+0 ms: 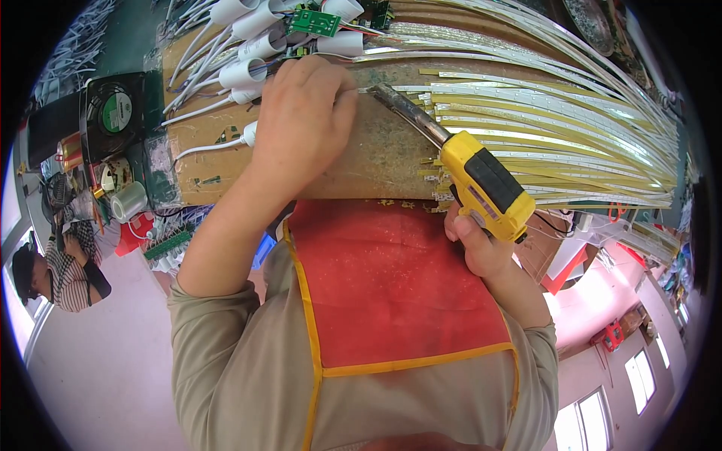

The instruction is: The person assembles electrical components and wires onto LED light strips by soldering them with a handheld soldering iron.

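In my right hand (481, 244) is a yellow and black soldering gun (487, 184), gripped by its handle. Its metal barrel points up and left, and the tip lies by the end of an LED strip (410, 89), close to my left hand (304, 113). The fingers of my left hand are curled closed over the board beside the white lamp caps; what they pinch is hidden under them. White plastic caps with cables (242, 73) lie around its knuckles. A small green circuit board (314, 22) rests on the caps just beyond.
Many LED strips (556, 120) fan across the right of the brown work board (376, 165). One capped cable (218, 146) lies left of my wrist. A black fan (114, 116) and a wire spool (129, 201) stand at the left. Another person (71, 270) sits far left.
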Motion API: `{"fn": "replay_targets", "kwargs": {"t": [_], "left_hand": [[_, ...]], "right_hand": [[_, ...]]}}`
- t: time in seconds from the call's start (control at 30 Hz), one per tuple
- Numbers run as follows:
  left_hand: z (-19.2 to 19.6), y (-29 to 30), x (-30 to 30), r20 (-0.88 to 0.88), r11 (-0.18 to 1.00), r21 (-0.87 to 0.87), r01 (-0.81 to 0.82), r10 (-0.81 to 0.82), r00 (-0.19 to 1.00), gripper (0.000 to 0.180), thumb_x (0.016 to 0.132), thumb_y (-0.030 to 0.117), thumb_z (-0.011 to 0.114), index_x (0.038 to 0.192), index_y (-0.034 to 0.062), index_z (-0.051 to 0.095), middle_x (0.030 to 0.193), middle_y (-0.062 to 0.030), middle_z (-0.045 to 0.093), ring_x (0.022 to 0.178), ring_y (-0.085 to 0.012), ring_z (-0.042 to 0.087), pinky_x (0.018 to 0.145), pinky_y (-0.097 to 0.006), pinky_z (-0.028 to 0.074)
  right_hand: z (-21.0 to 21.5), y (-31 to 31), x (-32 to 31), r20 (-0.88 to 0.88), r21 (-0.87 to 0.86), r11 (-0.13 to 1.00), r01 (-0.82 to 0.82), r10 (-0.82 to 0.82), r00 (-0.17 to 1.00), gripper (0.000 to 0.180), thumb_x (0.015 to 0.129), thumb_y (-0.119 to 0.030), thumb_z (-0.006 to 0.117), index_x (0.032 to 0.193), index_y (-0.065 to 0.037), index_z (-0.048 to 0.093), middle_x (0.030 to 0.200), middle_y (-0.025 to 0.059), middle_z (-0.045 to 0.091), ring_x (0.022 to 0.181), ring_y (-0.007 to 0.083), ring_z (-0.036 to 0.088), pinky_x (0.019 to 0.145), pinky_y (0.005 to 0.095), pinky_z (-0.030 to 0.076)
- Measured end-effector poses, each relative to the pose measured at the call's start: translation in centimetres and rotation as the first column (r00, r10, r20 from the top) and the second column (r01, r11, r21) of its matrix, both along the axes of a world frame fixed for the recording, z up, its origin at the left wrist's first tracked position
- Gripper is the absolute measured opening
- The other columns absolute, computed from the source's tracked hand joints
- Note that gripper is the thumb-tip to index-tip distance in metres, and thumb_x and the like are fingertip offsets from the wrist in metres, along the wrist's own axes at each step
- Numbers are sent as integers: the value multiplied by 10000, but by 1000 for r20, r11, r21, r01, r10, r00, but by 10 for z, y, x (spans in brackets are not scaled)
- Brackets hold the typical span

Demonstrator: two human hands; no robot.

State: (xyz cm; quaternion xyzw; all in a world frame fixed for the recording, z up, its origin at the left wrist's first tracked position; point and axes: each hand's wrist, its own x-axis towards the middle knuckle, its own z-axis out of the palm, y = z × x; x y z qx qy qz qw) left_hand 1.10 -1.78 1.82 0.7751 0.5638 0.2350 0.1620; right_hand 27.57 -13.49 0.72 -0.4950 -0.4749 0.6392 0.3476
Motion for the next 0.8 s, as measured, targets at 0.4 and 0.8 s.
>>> {"fn": "replay_targets", "kwargs": {"t": [0.4, 0.8], "left_hand": [[-2, 2, -1, -24, 998, 30, 59, -59, 998, 85, 795, 64, 659, 862, 36, 616, 930, -125, 613, 919, -345, 568, 825, -427, 461], [-4, 1, -1, -21, 996, 62, 67, -65, 998, 88, 782, 53, 661, 851, 44, 607, 897, -112, 600, 883, -337, 561, 796, -426, 462]], "right_hand": [[1, -1, -1, -9, -14, 1000, 12, -12, 1000, 538, 903, -213, 635, 1337, 29, 428, 757, 82, 536, 597, 139, 480, 563, 278, 422], [2, -1, -2, -33, -27, 999, 21, -21, 999, 463, 896, -222, 659, 1238, 13, 455, 771, 84, 535, 624, 142, 487, 569, 285, 427]]}}
